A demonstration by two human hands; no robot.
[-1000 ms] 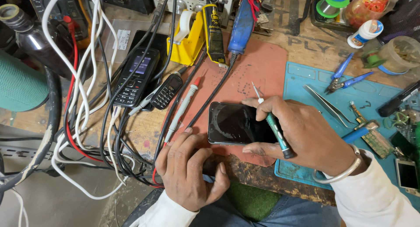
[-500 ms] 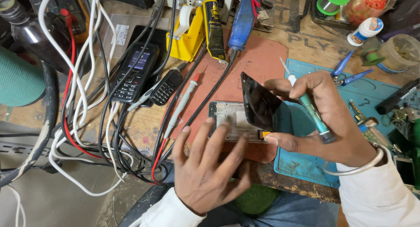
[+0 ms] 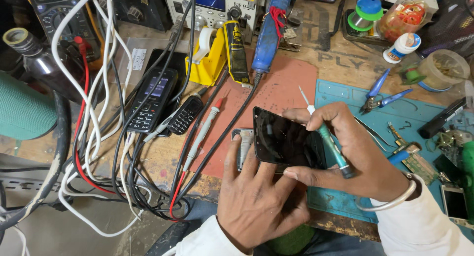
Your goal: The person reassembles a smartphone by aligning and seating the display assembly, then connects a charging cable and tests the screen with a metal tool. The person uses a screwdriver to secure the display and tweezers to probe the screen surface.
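Holding a black phone screen by its edges, the right hand pinches it between thumb and fingers above the red mat. A small green screwdriver is tucked in that same hand, its thin tip sticking up past the knuckles. The screen is lifted and tilted, with its glass side facing the camera.

Under it lies the silver phone body, flat on the red mat. The left hand is spread open with nothing gripped; its fingers press down on the phone body and reach up under the screen.

To the left, a black keypad phone and a smaller black keypad phone rest among white, black and red cables. A yellow tape holder stands behind the red mat. On the blue mat to the right lie blue pliers. A silver bangle circles the right wrist.
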